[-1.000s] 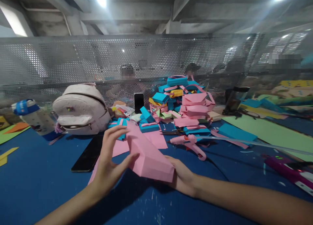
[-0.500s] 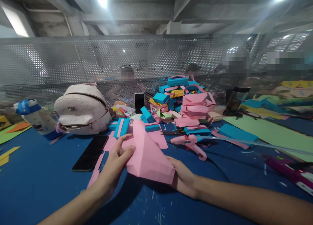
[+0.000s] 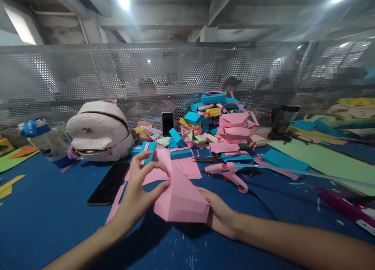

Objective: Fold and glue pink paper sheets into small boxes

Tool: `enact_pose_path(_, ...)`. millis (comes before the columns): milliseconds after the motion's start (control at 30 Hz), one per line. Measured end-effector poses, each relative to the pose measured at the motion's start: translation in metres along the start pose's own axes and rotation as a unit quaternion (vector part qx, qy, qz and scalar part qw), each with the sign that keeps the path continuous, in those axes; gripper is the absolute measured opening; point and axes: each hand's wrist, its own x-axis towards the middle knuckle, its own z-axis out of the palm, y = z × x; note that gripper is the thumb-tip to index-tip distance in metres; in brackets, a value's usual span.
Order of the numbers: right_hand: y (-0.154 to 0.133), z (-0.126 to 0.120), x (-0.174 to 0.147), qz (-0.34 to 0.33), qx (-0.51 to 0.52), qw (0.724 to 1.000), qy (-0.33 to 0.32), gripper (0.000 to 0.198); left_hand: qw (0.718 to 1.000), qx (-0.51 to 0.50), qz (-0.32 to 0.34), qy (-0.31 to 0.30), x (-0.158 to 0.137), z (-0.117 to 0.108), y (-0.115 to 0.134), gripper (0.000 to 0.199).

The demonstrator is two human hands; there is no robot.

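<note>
A folded pink paper piece (image 3: 186,197) is held up over the blue table, its faceted lower end toward me and a flap rising at the far side. My left hand (image 3: 145,178) pinches the flap's left edge between thumb and fingers. Around the right side of the paper, my right hand (image 3: 218,213) is closed, its fingertips partly hidden behind it. Pink sheets (image 3: 190,168) lie flat on the table beyond. To the right rests a pink glue gun (image 3: 225,169), and a pair of scissors (image 3: 205,160) lies just behind it.
Behind the sheets rises a pile of pink and blue paper bags (image 3: 234,123). A black phone (image 3: 108,184), a white backpack (image 3: 99,133) and a bottle (image 3: 48,145) stand or lie left. Rightward are a green sheet (image 3: 319,160) and a purple device (image 3: 348,207).
My left hand has shifted its fingers up along the flap, which now bends inward more. The right hand keeps its hold, nearly unmoved.
</note>
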Motion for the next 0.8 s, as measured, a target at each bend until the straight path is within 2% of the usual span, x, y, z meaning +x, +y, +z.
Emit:
enact_pose_path(67,-0.001,0.0,0.0,0.026,0.015,1.0,0.001,0.017,0.995,0.065,0.065,0.023,0.0,-0.003,0.0,0.026)
enact_pose_path(133,-0.001,-0.001,0.0,0.033,0.006,0.999,0.0,0.017,0.988,0.092,0.124,0.002,0.0,-0.006,0.001,0.041)
enact_pose_path(200,-0.001,-0.001,-0.001,0.037,-0.005,0.999,-0.005,0.019,0.976,0.105,0.182,-0.057,0.002,-0.009,-0.001,0.048)
enact_pose_path(300,-0.002,0.0,-0.002,0.049,-0.026,0.998,-0.015,0.019,0.95,0.098,0.25,-0.158,0.008,-0.015,-0.009,0.042)
enact_pose_path(400,-0.005,0.002,-0.004,0.053,-0.05,0.997,-0.037,0.023,0.923,0.068,0.287,-0.248,0.019,-0.025,-0.021,0.038)
enact_pose_path(467,-0.006,0.004,-0.004,0.051,-0.067,0.994,-0.063,0.024,0.9,0.085,0.314,-0.289,0.026,-0.032,-0.028,0.037)
enact_pose_path(533,-0.007,0.004,-0.003,0.054,-0.08,0.992,-0.084,0.024,0.88,0.129,0.354,-0.289,0.03,-0.037,-0.033,0.036)
enact_pose_path(633,-0.008,0.003,-0.002,0.067,-0.087,0.99,-0.09,0.025,0.864,0.187,0.402,-0.238,0.03,-0.037,-0.035,0.033)
enact_pose_path(700,-0.008,0.002,-0.002,0.08,-0.083,0.99,-0.077,0.025,0.871,0.206,0.4,-0.197,0.026,-0.034,-0.031,0.032)
enact_pose_path(800,-0.007,-0.001,-0.002,0.099,-0.064,0.992,-0.047,0.024,0.894,0.216,0.354,-0.168,0.02,-0.03,-0.02,0.038)
